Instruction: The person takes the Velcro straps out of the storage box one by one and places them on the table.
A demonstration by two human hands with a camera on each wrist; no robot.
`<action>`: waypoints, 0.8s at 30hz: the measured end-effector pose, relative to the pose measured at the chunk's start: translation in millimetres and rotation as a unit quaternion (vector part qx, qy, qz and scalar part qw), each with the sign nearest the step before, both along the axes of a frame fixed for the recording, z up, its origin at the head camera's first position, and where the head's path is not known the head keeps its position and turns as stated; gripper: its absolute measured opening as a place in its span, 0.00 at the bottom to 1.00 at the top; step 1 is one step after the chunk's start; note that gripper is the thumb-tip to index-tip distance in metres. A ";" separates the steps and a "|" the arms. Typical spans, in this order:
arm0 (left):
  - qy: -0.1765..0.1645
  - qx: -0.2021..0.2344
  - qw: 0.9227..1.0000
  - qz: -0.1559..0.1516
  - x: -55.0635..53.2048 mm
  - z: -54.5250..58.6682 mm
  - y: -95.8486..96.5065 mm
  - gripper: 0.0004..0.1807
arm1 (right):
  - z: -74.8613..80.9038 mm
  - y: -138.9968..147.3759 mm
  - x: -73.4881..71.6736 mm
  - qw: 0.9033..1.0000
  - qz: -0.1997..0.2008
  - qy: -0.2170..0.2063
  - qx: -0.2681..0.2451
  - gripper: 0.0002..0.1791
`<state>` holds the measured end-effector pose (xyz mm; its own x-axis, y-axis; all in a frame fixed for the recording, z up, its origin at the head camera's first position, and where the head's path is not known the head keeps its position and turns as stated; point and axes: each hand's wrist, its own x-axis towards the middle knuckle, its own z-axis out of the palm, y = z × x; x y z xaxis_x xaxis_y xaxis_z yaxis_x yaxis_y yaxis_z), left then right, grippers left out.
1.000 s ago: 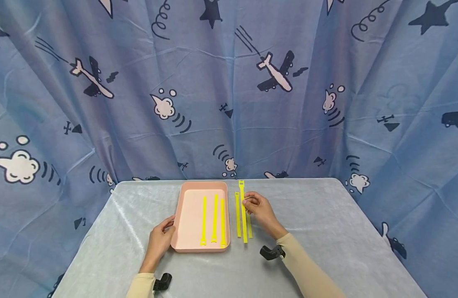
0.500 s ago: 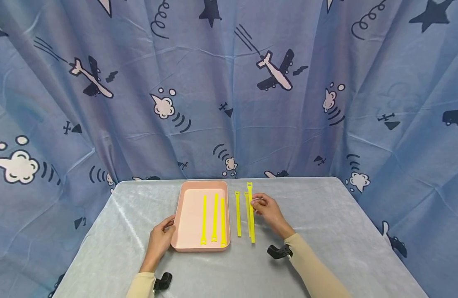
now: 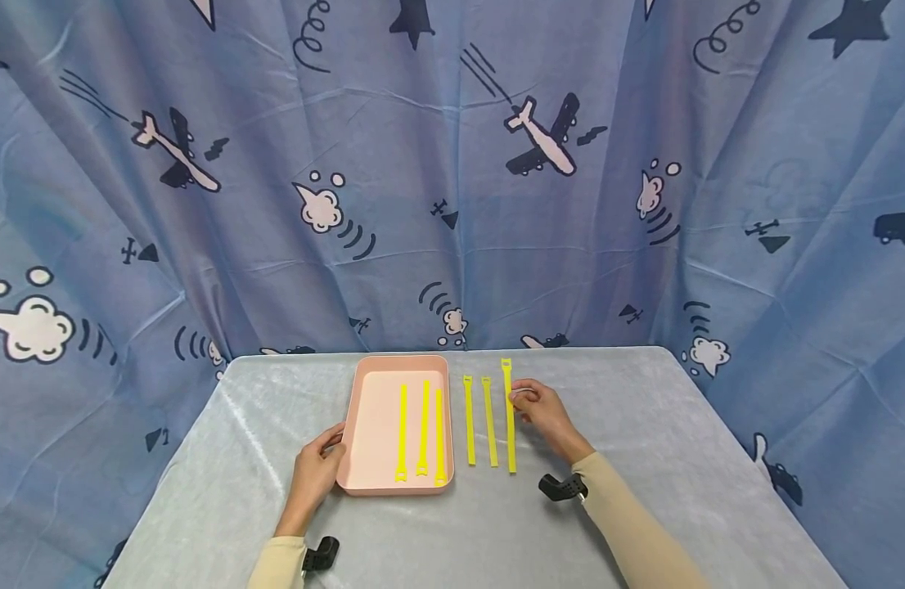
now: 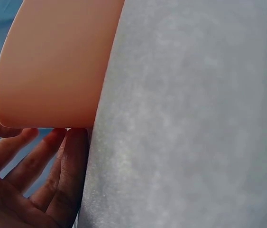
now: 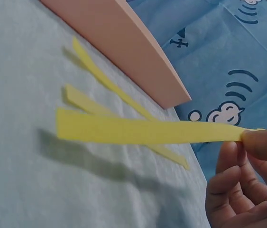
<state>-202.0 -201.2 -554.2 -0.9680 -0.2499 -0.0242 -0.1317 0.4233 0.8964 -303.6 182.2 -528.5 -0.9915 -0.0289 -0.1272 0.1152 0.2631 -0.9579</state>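
Note:
In the head view my right hand (image 3: 542, 409) pinches a yellow strap cable tie (image 3: 508, 425), its slotted head pointing away. From the right wrist view, thumb and fingertips hold this flat tie, whose shadow falls on the cloth below. To its left lie two more yellow ties, one nearer the tray (image 3: 470, 425) and one between (image 3: 490, 425). My left hand (image 3: 316, 473) rests against the left wall of a pink tray (image 3: 367, 442); the left wrist view has its fairly straight fingers (image 4: 71, 171) touching that wall. Inside the tray are three yellow ties (image 3: 425, 433), heads toward me.
A grey-white cloth (image 3: 629, 507) covers the table. Behind it hangs a blue curtain (image 3: 393, 270) printed with planes and clouds. A black wrist camera (image 3: 563, 487) sits on the right forearm, another (image 3: 321, 555) on the left.
My right hand has moved right with its cable tie, away from the tray and the two ties on the cloth. The left hand stays at the tray.

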 end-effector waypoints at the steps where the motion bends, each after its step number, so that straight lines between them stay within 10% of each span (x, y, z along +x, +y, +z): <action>1: 0.001 0.000 1.000 0.001 0.0 0.0 -0.2 0.23 | 0.3 0.8 -0.5 1.000 -0.001 -0.003 0.004 0.14; 24: 0.001 -0.001 1.000 0.009 -1.5 -0.1 0.2 0.22 | -11.7 5.9 -18.6 0.997 0.006 -0.045 0.067 0.16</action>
